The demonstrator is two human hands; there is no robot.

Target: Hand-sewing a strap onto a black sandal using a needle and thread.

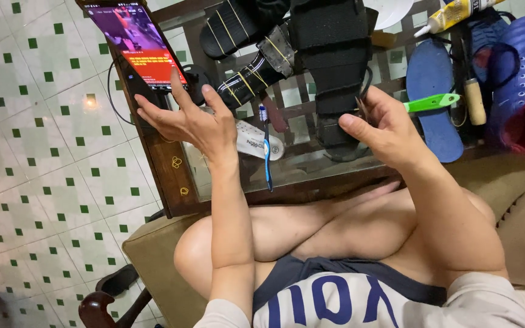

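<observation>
We see our left hand (192,124) raised above the near left corner of the glass tabletop (311,170), palm up and fingers spread, holding nothing, its fingertips close to the lower edge of a phone (135,42) that leans upright with a lit red and purple screen. Our right hand (384,130) is closed, thumb pressed against the curled fingers, on a green-handled tool (431,102) whose handle sticks out to the right; its working end is hidden behind the fingers, right at the lower part of a black sandal (335,54) that stands on the tabletop between our two hands. A blue and white toothbrush (267,149) lies beside our left wrist, next to a white insole (256,140). Other black sandals with yellow stitching (244,36) lie farther back. To the right lie a blue insole (432,91), a blue and red shoe (521,79), a glue bottle (457,13) and a wooden-handled tool (474,100). Our bare knees are folded under the tabletop edge.
</observation>
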